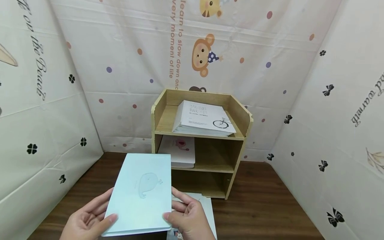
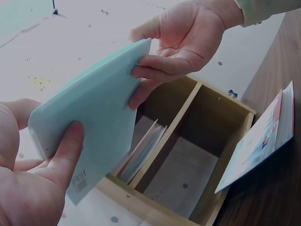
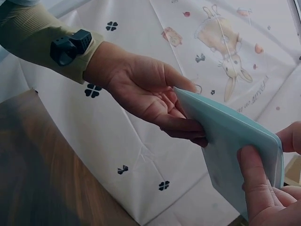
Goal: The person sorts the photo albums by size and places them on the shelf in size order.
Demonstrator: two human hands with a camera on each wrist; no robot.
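A light blue notebook [image 1: 141, 193] with a whale drawn on its cover is held up in front of the shelf, tilted toward the head camera. My left hand [image 1: 90, 215] pinches its lower left edge, thumb on the cover and fingers behind. On the right edge, my right hand [image 1: 189, 213] grips it the same way. A small barcode label [image 2: 81, 180] shows on the notebook's back in the left wrist view. Below it on the table lies another book [image 1: 208, 210], partly hidden by the notebook and right hand.
A three-level wooden shelf [image 1: 238, 166] stands at the back of the brown table [image 1: 258, 206]. Its top bears a stack of white books [image 1: 207, 116] with a bicycle drawing. Notebooks with a pink elephant cover [image 1: 183, 150] lie in the middle level. Printed cloth walls [image 1: 126, 66] surround the table.
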